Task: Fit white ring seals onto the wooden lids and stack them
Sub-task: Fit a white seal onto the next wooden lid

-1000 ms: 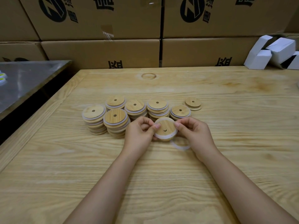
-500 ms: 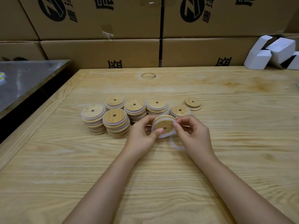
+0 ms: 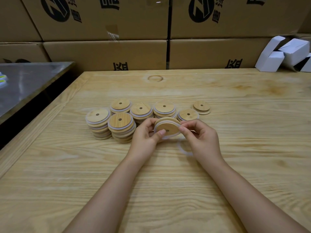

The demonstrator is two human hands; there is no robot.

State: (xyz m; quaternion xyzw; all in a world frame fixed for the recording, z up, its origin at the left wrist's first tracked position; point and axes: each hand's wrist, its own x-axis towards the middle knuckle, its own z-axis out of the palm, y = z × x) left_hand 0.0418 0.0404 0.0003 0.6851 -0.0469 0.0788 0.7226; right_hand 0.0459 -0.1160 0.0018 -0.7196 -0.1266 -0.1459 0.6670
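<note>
Both hands hold one round wooden lid (image 3: pixel 168 127) with a centre hole, tilted toward me above the table. A white ring seal (image 3: pixel 165 136) lies around its lower edge. My left hand (image 3: pixel 146 137) grips the lid's left side with the thumb on its face. My right hand (image 3: pixel 200 137) pinches the right edge and the seal. Another loose white ring seal (image 3: pixel 182 148) rests on the table under my right hand. Several stacks of sealed lids (image 3: pixel 122 126) stand behind, and a bare lid (image 3: pixel 201 107) lies at the far right.
The wooden table (image 3: pixel 235 132) carries everything. Cardboard boxes (image 3: pixel 104 54) wall off the back. White cartons (image 3: pixel 286 54) sit at the back right. A metal-topped table (image 3: pixel 25 81) stands to the left across a dark gap.
The lid has been lifted slightly and tilted more toward me, and the seal now sits further around its rim. Both hands have shifted up a little with it.
</note>
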